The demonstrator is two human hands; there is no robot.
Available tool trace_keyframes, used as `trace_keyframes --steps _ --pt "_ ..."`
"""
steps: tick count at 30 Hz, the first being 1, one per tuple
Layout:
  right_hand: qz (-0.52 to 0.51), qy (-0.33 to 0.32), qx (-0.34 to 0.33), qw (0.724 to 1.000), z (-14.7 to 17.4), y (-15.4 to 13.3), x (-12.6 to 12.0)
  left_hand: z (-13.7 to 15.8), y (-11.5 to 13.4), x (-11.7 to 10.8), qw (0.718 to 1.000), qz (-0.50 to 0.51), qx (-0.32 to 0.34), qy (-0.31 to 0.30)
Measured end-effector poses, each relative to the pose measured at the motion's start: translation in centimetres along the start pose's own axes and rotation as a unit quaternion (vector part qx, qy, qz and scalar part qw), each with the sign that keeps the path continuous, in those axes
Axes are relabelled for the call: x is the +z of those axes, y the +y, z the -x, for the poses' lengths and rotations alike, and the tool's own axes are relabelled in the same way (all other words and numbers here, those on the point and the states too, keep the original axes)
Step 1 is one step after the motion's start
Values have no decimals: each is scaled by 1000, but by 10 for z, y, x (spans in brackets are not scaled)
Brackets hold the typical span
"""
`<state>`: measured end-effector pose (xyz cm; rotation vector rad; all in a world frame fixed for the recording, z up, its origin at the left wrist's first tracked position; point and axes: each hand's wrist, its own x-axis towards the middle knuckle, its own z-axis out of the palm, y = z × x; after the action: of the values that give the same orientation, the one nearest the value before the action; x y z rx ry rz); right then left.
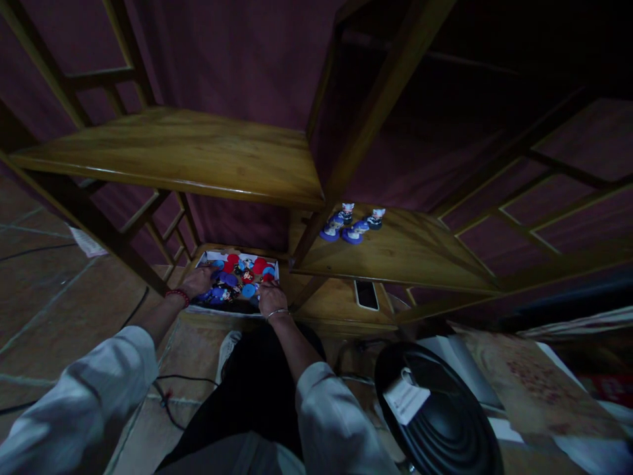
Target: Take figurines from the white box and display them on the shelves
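A shallow white box (pixel 208 256) sits on the lowest shelf, filled with several small figurines (pixel 228 280) on round red, blue and purple bases. At its left side is my left hand (pixel 196 282), with a red bead bracelet on the wrist; its fingers reach over the box edge among the figurines, and dim light hides their grip. My right hand (pixel 271 299), wearing a thin bangle, is at the box's right end. Its fingers are curled in beside a red base, and what they pinch is too small to make out.
Several similar figurines (pixel 353 229) stand on the middle shelf (pixel 395 254) to the right. A phone (pixel 366 295) lies on the lower shelf. Wooden posts and an upper shelf (pixel 188 155) frame the box. A black round lid-like object (pixel 440 415) with a tag is at lower right. Cables (pixel 171 412) cross the floor.
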<state>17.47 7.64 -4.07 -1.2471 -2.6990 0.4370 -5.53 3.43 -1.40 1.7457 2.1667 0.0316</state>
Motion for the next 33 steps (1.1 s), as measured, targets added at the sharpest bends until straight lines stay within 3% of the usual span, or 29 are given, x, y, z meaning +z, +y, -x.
trace_keyframes --steps 4,9,17,22,25,30,33 --pt "2 -5 6 1000 1 -2 -3 -8 -7 -2 997 77 -18 -25" --pt "6 -2 6 1000 2 -3 -4 -16 -17 3 963 256 -24 -84" --pt "-5 -2 7 1000 1 -1 -2 -19 -21 7 906 407 -34 -110" --pt "-5 -7 4 1000 1 -1 -3 -20 -13 1 880 451 5 -146" --pt "-5 -8 -1 1000 1 -1 -3 -24 -12 3 895 420 16 -150" --pt "-5 -4 0 1000 1 -1 -3 -26 -23 -1 967 212 38 -133" --pt "-8 -2 2 1000 1 -1 -3 -20 -30 -8 985 99 87 -112"
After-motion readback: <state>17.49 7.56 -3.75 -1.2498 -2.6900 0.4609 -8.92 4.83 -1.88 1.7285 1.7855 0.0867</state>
